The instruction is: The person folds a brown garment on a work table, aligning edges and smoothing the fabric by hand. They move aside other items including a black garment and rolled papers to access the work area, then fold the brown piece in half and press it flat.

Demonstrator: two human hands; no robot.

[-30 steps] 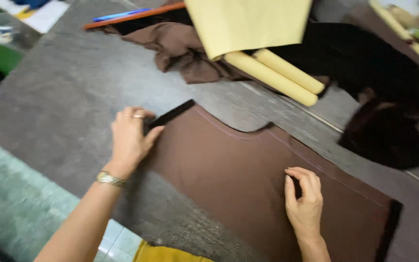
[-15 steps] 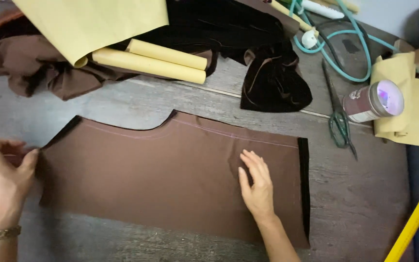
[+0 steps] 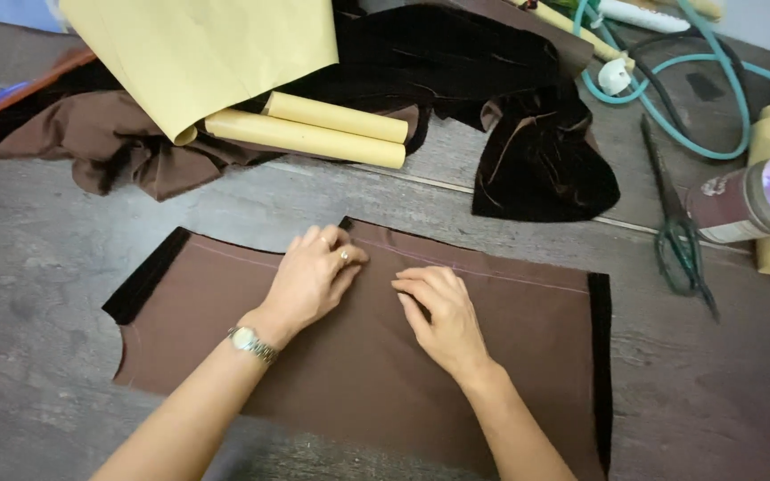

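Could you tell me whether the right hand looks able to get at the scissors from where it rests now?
Probably yes: the right hand lies flat on the brown fabric, and only bare table separates it from the scissors.

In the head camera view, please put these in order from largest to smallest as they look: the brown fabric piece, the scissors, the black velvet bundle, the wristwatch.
1. brown fabric piece, clearly largest.
2. black velvet bundle.
3. scissors, long but thin.
4. wristwatch, smallest.

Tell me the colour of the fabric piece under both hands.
Brown, with black edging, seen in the head view: fabric piece.
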